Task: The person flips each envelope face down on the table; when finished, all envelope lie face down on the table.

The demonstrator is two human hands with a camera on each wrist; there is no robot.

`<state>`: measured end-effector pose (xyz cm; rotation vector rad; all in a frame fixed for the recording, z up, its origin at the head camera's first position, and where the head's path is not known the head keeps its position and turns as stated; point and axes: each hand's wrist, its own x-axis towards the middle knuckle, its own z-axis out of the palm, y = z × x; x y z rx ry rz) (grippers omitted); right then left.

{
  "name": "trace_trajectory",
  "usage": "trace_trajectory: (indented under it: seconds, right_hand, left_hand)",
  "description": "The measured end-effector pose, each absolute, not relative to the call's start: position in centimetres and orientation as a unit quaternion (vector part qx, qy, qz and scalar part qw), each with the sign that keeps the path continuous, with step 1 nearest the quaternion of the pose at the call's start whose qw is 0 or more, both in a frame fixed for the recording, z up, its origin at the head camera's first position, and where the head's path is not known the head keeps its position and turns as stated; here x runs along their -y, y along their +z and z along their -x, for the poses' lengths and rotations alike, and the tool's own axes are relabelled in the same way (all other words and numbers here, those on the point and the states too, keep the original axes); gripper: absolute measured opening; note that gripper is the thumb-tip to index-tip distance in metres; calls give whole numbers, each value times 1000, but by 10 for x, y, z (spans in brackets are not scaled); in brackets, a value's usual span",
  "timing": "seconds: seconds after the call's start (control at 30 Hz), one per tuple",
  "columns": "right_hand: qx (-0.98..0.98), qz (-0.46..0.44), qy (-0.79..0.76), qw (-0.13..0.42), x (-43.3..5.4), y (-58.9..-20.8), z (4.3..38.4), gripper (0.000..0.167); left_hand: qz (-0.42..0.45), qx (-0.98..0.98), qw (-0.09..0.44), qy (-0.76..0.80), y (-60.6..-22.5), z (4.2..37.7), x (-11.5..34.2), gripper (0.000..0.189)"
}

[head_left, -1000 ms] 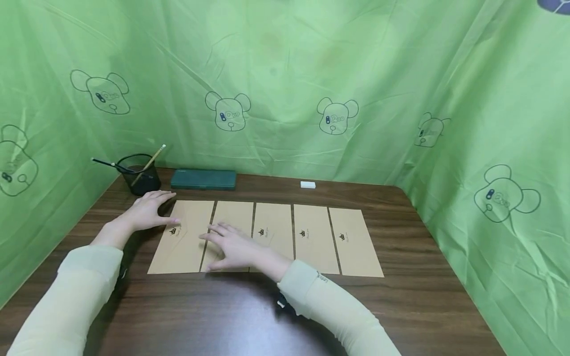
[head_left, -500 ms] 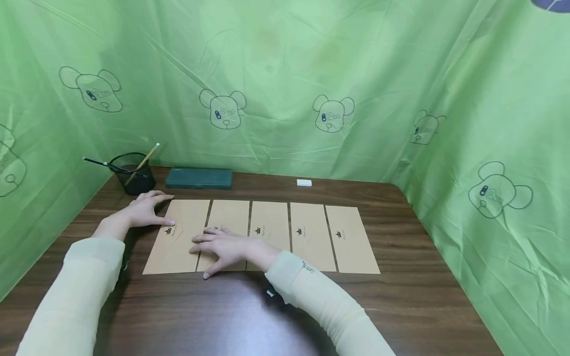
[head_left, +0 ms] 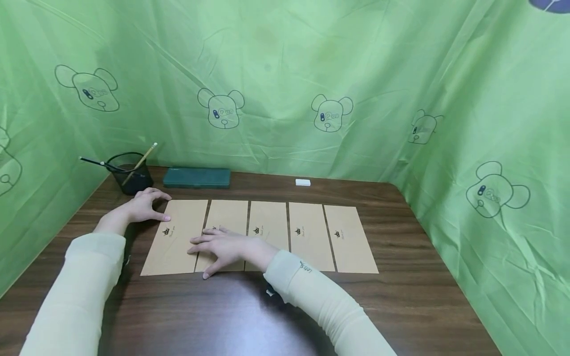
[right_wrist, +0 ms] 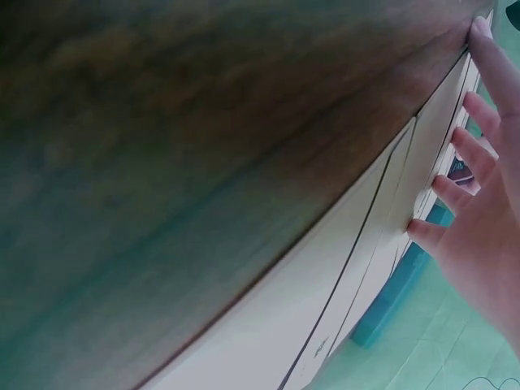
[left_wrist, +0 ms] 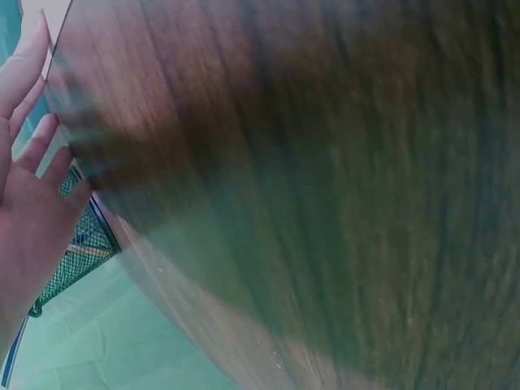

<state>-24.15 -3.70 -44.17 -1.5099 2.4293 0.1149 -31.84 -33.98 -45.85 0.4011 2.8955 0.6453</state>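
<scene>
Across the middle of the tabletop (head_left: 427, 296), five tan cards (head_left: 269, 215) lie side by side. The right hand (head_left: 224, 247) has edged nearer their front edge, the left hand (head_left: 142, 206) slightly outward at their left; both hands' fingers spread, gripping nothing, the row undisturbed.

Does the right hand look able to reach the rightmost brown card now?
Probably yes: the rightmost card lies uncovered, though the right hand is mostly over the second card from the left.
</scene>
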Motion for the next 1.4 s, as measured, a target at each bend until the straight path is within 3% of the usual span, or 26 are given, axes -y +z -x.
trace_trajectory:
  seconds: [0.53,1.1,1.4]
  right_hand:
    - [-840,523,32,139,35,-442,242,78]
    - [-843,516,-41,144,33,-442,237,68]
    - [-822,510,-167,190,36,-430,232,66]
  left_hand:
    - [-127,-932,83,329,-453,321,336,52]
    - [-132,-929,59,340,-433,315,337,52]
    - [-156,-938,-5,308,-420,318,336,33]
